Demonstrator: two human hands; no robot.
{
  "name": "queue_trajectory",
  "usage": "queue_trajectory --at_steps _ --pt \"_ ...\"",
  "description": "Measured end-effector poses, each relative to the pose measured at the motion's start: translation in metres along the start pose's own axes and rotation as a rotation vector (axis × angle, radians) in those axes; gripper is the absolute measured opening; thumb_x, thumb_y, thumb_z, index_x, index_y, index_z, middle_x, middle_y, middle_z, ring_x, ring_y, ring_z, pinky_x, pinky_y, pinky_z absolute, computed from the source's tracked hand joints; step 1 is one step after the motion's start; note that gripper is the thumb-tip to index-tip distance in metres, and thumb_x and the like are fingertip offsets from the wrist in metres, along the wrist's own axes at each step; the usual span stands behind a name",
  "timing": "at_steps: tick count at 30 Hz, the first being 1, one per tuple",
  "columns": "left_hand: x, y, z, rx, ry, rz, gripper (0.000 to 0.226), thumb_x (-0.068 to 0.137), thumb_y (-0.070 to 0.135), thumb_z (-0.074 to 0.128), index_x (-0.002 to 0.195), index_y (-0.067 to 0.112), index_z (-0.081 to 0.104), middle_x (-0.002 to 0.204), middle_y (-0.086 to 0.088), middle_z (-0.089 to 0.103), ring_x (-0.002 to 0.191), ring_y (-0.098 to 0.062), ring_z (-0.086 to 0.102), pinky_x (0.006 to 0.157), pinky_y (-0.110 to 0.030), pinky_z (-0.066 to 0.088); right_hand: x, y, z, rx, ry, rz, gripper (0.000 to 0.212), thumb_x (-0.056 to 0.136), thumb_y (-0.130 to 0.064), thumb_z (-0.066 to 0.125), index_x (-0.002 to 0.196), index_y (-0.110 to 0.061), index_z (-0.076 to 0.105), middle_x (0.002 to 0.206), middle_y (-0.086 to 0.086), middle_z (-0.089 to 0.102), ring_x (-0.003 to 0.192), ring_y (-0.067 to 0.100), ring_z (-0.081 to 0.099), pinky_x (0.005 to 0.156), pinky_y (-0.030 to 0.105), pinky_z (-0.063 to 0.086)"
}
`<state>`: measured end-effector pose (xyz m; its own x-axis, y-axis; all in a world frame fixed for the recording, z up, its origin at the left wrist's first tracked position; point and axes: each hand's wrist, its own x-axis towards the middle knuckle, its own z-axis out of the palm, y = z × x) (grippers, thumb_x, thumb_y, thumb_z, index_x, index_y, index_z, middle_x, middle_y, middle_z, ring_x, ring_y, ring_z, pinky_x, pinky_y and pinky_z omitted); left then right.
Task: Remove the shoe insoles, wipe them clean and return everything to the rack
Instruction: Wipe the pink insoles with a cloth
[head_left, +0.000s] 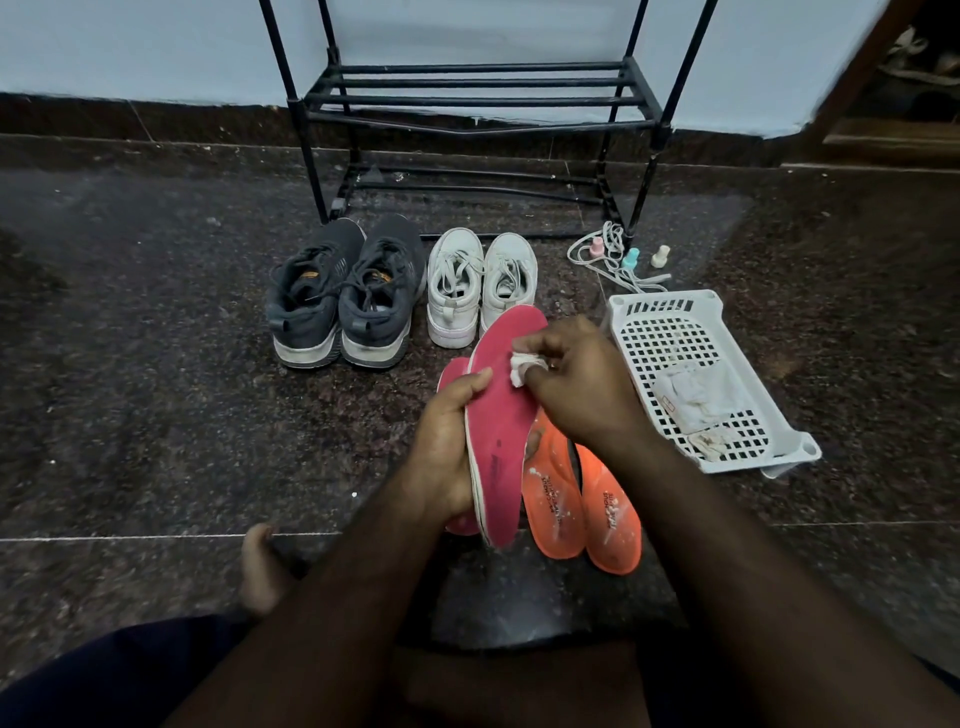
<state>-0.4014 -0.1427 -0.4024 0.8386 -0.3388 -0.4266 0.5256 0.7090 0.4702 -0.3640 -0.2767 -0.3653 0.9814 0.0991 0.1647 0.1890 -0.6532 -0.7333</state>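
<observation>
Insoles first: my left hand (447, 447) grips the pink insole (501, 415) by its edge, raised over the near floor, while my right hand (576, 384) pinches a white wipe (521, 370) against its far end. Pressing too hard could bend it or twist it loose onto the orange insoles (582, 499).

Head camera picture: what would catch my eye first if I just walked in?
Probably the bright pink insole at centre, held up by the left hand while the right hand presses a white cloth against it. Just below lie two orange insoles on the dark floor. Behind them, dark sneakers and white sneakers stand before a black rack.
</observation>
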Motion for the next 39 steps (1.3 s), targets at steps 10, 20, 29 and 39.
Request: queue_trajectory --at_steps 10,20,29,39 --pt "-0.005 0.000 0.003 -0.100 0.017 -0.027 0.063 0.102 0.052 0.038 0.097 0.003 0.077 0.101 -0.018 0.072 0.096 -0.030 0.070 0.088 -0.041 0.056 -0.021 -0.012 0.031 -0.270 -0.041 -0.205 0.014 0.082 -0.015 0.064 0.089 -0.014 0.076 0.084 0.007 0.070 0.080 0.027 0.064 0.075 0.039 0.052" --pt "-0.007 -0.001 0.008 0.030 0.083 -0.079 0.054 0.101 0.057 0.039 0.095 0.017 0.073 0.081 -0.002 0.068 0.068 -0.015 0.058 0.051 -0.025 0.038 -0.016 -0.013 0.025 -0.171 0.104 -0.147 0.012 0.079 -0.007 0.067 0.086 -0.012 0.075 0.085 0.004 0.070 0.080 0.020 0.063 0.077 0.028 0.044" --pt "-0.010 -0.005 0.010 0.126 0.105 -0.067 0.053 0.102 0.056 0.035 0.097 0.016 0.070 0.075 -0.002 0.064 0.060 -0.014 0.051 0.041 -0.017 0.031 -0.013 -0.014 0.014 -0.021 0.154 -0.106 0.015 0.082 -0.004 0.063 0.089 -0.018 0.059 0.080 -0.007 0.063 0.067 0.005 0.056 0.062 0.017 0.042" --pt "-0.009 -0.003 0.008 0.125 0.087 -0.073 0.053 0.102 0.057 0.035 0.104 0.015 0.068 0.078 -0.002 0.065 0.061 -0.014 0.052 0.040 -0.017 0.032 -0.015 -0.011 0.014 -0.025 0.114 -0.116 0.020 0.084 -0.003 0.064 0.089 -0.019 0.053 0.081 -0.003 0.063 0.068 0.012 0.058 0.059 0.017 0.039"
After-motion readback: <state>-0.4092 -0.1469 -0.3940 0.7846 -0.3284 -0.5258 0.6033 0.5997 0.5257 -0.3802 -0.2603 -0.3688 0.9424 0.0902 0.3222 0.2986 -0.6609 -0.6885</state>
